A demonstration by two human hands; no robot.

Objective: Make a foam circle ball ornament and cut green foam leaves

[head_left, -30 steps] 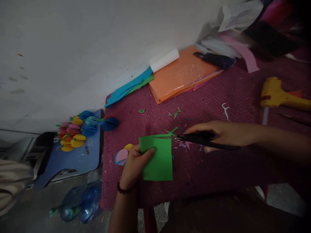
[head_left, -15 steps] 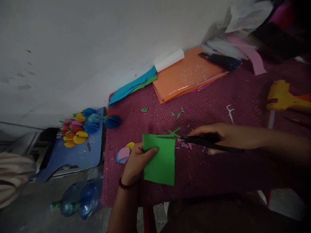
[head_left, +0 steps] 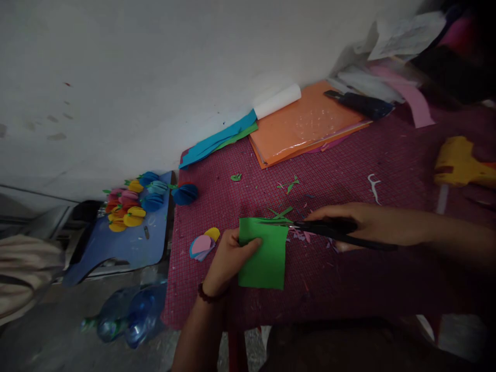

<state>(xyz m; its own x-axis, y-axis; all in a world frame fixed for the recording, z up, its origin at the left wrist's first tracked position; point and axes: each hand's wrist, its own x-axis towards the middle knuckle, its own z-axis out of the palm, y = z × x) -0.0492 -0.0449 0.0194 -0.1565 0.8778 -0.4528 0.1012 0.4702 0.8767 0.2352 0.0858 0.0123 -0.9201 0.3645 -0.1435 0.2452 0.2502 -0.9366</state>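
My left hand (head_left: pixel 231 258) grips a rectangular green sheet (head_left: pixel 269 263) by its left edge, the thumb lying on top. My right hand (head_left: pixel 352 225) is wrapped round the black handles of a pair of scissors (head_left: pixel 323 226). The blades lie along the sheet's top edge, pointing left, above my left thumb. Thin green offcuts (head_left: pixel 284 213) lie just beyond the blades. Beside my left wrist rests a small pile of pink, blue and yellow round cut-outs (head_left: pixel 202 244).
On the red checked table (head_left: pixel 217 191) lie an orange folder (head_left: pixel 306 129), blue strips (head_left: pixel 220 140), a box cutter (head_left: pixel 362 103), a yellow glue gun (head_left: pixel 457 160) and a white floss pick (head_left: pixel 374 187). Left, a blue stool (head_left: pixel 116 253) bears colourful paper ornaments (head_left: pixel 134 216); bottles (head_left: pixel 137 315) lie below.
The view has shifted slightly, so everything sits a little further right. The scissor blades remain at the green sheet's top edge, and both hands keep their holds.
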